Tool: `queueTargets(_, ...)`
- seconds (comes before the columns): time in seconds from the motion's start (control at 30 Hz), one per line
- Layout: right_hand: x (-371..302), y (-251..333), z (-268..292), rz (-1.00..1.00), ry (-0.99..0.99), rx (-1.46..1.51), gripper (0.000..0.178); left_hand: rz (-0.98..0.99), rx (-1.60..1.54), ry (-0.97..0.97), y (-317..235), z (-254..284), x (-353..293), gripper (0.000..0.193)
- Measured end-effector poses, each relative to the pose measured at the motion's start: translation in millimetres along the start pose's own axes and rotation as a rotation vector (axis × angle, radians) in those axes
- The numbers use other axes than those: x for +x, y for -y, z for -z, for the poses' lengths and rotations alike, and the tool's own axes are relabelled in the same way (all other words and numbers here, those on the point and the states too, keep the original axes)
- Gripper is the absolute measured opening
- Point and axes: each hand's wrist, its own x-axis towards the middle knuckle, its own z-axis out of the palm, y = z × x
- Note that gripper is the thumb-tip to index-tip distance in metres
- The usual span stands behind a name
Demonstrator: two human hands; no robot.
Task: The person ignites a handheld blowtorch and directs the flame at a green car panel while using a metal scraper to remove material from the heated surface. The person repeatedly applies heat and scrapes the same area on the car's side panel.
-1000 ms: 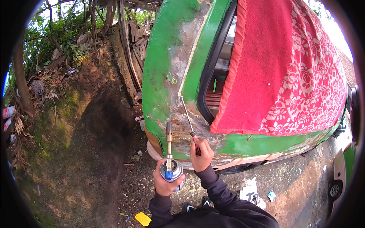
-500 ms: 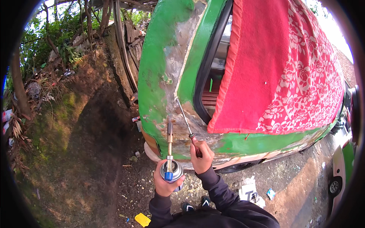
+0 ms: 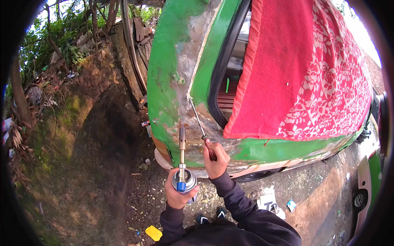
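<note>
Torch (image 3: 182,164) is a small gas can with a long brass pipe on top, and it sits low in the middle of the view, at about 6 o'clock. The left hand (image 3: 177,193) is wrapped tight around the silver can, with a blue knob showing on top. The pipe points up, and its tip is right next to the scraped bare patch on the green car (image 3: 172,82).

The right hand (image 3: 215,159) is just to the right of the torch. Its fingers are closed tight around the dark handle of a screwdriver (image 3: 200,125). The thin metal rod slants up toward 11 o'clock, and its tip looks like it touches the seam where the paint is gone.

A red cloth (image 3: 303,69) with white flowers hangs over the car at about 2 o'clock and covers most of the open window.

On the ground at 6 o'clock lies a flat yellow packet (image 3: 154,232). At 4 o'clock there is a crumpled white paper (image 3: 267,201) with dark print, and just beside it a small blue and white wrapper (image 3: 291,204). The words are too small to make out. A mossy dirt bank (image 3: 69,135) fills the left side, at 9 o'clock.
</note>
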Motion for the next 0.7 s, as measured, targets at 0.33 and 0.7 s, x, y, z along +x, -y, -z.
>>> queueTargets(0.33,2,15,-7,0.016,-0.038,0.037,0.013,0.023,-0.011,-0.01,-5,2,1,0.062)
queueTargets(0.7,2,30,-11,-0.106,0.007,0.068,0.015,-0.007,0.029,-0.038,-3,12,1,0.064)
